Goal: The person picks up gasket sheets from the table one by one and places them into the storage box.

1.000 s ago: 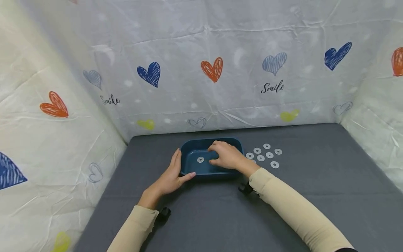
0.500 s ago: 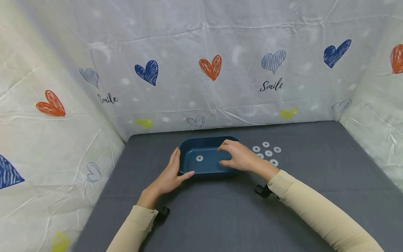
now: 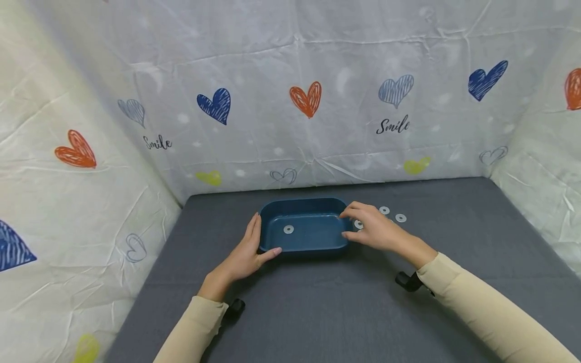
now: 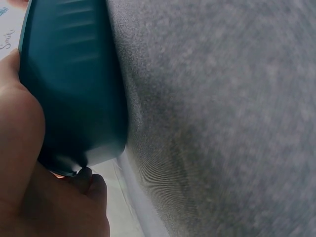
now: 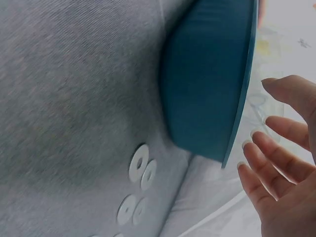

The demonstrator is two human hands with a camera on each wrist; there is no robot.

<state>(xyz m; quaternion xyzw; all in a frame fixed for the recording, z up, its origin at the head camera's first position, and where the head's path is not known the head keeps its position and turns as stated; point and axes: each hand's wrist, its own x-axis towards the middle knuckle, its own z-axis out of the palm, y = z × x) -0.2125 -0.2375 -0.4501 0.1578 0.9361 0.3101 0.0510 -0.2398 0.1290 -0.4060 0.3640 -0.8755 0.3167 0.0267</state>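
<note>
White, creased fabric (image 3: 354, 30) printed with orange, blue and yellow hearts encloses a table under dark-grey cloth (image 3: 308, 312). Black script reading "Smile" (image 3: 157, 143) shows on the fabric at left and again right of centre. From the left, the person's left hand (image 3: 240, 257) holds the end of a deep-blue, round-cornered rectangular tray (image 3: 317, 234), thumb on the near rim, fingers along the end wall. The tray sits near the table's back edge, open side up, its long axis running left to right. Left of centre on its floor lies a flat, pale-grey ring (image 3: 285, 230), unmoved since half a second ago. The right hand (image 3: 376, 227), fingers loosely curved and holding nothing, has drawn rightward from over the tray's interior to its right end. Farther right, more pale-grey rings (image 3: 397, 218) lie on the cloth, some hidden behind the hand.
</note>
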